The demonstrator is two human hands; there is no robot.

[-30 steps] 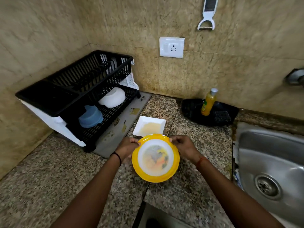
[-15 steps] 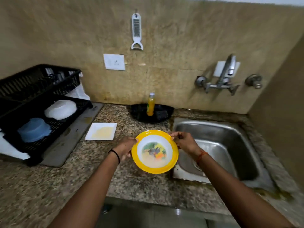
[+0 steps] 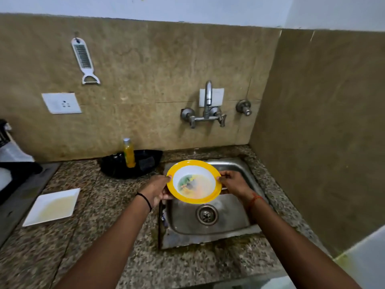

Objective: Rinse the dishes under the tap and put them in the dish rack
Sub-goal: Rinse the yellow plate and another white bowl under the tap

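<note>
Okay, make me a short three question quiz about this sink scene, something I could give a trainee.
1. True or false: both hands hold the yellow-rimmed plate over the sink.
2. Is water running from the tap?
3. The white square dish lies: A in the sink, B on the counter, C in the rack.

Key
1. True: left hand and right hand grip opposite rims.
2. No stream shows.
3. B
</note>
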